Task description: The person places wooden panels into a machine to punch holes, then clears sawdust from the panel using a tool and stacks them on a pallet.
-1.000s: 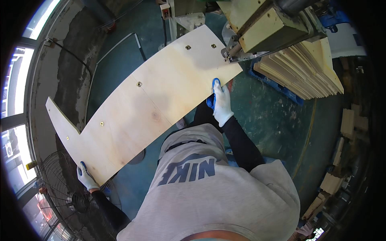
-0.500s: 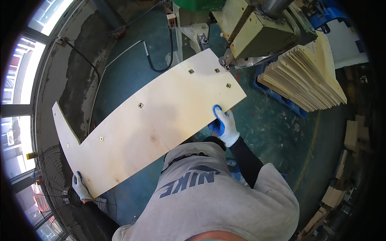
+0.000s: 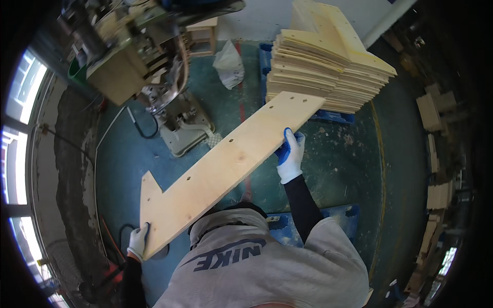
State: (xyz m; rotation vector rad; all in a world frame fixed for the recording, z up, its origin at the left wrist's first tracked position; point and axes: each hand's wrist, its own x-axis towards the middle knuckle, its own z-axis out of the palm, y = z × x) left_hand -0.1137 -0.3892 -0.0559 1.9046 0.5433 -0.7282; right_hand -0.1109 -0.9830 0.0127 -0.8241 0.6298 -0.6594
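Note:
A long, pale plywood panel (image 3: 221, 169) with an angled notch at its left end spans the space before my body, held up off the floor. Several small metal-lined holes dot its face. My left hand (image 3: 138, 241), in a white and blue glove, grips the lower left corner, thumb on top. Gloved likewise, my right hand (image 3: 291, 155) clasps the near edge toward the right end, its thumb on the face and its other fingers underneath. The panel's far right end overlaps the view of a stack of similar panels (image 3: 328, 66); whether they touch I cannot tell.
The stack rests on a blue pallet (image 3: 334, 117). At the upper left stands a machine (image 3: 118, 72) with a metal base (image 3: 185, 136). A white sack (image 3: 229, 65) sits beyond it. Another blue pallet (image 3: 339, 224) lies at my right, with wood pieces (image 3: 430, 112) along the right side.
My view has turned right, so the machine now lies at the left and the stack ahead. Both hands still hold the panel, which has swung toward the stack and looks more tilted.

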